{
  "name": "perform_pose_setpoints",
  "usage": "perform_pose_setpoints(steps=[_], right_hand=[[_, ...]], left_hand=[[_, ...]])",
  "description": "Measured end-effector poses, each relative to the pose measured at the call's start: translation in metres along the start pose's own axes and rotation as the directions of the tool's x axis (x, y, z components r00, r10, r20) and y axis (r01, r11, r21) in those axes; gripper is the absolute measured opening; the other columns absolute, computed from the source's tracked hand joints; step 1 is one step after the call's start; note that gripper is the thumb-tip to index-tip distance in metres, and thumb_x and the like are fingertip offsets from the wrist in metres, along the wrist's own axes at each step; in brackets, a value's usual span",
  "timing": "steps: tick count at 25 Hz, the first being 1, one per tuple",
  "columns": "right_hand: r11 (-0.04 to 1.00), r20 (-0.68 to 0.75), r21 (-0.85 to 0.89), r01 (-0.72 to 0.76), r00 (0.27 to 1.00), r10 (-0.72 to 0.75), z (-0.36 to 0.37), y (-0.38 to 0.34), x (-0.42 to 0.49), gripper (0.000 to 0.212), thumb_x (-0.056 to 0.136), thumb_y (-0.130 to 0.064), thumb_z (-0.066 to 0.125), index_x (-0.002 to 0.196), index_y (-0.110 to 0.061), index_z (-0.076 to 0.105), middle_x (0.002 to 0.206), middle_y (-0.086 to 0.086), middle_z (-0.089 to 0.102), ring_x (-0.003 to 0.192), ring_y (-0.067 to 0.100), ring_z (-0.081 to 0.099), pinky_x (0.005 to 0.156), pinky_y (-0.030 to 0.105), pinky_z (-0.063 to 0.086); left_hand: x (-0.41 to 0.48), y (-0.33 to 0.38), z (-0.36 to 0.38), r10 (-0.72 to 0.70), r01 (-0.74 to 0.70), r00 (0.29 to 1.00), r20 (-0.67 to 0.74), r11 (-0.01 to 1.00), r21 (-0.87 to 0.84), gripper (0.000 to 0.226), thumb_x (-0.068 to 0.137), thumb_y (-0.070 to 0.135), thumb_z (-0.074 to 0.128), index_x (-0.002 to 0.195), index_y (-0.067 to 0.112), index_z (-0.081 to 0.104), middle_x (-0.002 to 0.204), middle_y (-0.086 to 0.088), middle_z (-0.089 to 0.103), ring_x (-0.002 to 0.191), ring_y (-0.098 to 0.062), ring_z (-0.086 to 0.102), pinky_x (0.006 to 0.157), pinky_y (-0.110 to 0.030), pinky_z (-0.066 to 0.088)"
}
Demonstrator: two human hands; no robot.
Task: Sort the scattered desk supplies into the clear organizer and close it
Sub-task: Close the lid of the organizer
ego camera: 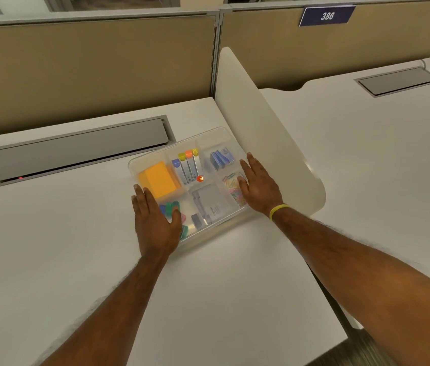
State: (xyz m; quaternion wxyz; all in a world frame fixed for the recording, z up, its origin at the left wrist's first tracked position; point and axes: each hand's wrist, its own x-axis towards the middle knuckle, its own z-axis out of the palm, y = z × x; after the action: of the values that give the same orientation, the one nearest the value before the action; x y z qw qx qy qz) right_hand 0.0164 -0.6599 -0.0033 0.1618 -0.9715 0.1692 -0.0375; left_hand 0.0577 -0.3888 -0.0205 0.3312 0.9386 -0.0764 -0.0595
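Note:
The clear organizer [209, 140] lies on the white desk with its lid on. Through the lid I see an orange sticky-note block [159, 179], a row of colour-capped tabs [188, 165], a blue packet [221, 157], coloured paper clips [232, 186], a grey box [209, 204] and green and blue clips [170, 207]. My left hand [154, 220] rests flat on the lid's near left corner, fingers spread. My right hand [258, 187], with a yellow wristband, lies flat on the right edge. Neither hand holds anything.
A white curved divider panel [266, 133] stands right beside the organizer, just behind my right hand. A grey cable hatch [82, 149] is set into the desk at the back left. Tan partition walls [89, 70] close off the back. Another desk lies to the right.

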Motion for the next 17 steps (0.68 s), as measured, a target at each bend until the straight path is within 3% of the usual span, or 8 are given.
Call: perform_pose_setpoints(steps=[8,17], right_hand=[[0.995,-0.017,0.062,-0.082,0.996,0.083,0.009,-0.008,-0.017,0.063,0.097,-0.047,0.041,0.152,-0.023,0.024,0.162,-0.004,0.013,0.144,0.019,0.028,0.111,0.036,0.035],[0.994,-0.024,0.034,-0.102,0.994,0.103,0.013,-0.013,-0.023,0.069,0.092,-0.053,0.046,0.150,-0.022,0.028,0.161,0.000,0.016,0.136,0.026,0.040,0.106,0.040,0.040]], left_hand=[[0.014,-0.014,-0.014,0.045,-0.056,0.996,0.077,0.987,0.152,0.095,0.083,0.068,0.037,0.154,0.014,0.004,0.163,-0.002,-0.002,0.150,-0.028,0.002,0.116,-0.052,0.018],[0.018,-0.013,-0.021,0.057,-0.071,0.995,0.085,0.981,0.179,0.098,0.080,0.070,0.042,0.154,0.016,0.007,0.163,-0.002,0.000,0.149,-0.029,0.013,0.113,-0.055,0.028]])
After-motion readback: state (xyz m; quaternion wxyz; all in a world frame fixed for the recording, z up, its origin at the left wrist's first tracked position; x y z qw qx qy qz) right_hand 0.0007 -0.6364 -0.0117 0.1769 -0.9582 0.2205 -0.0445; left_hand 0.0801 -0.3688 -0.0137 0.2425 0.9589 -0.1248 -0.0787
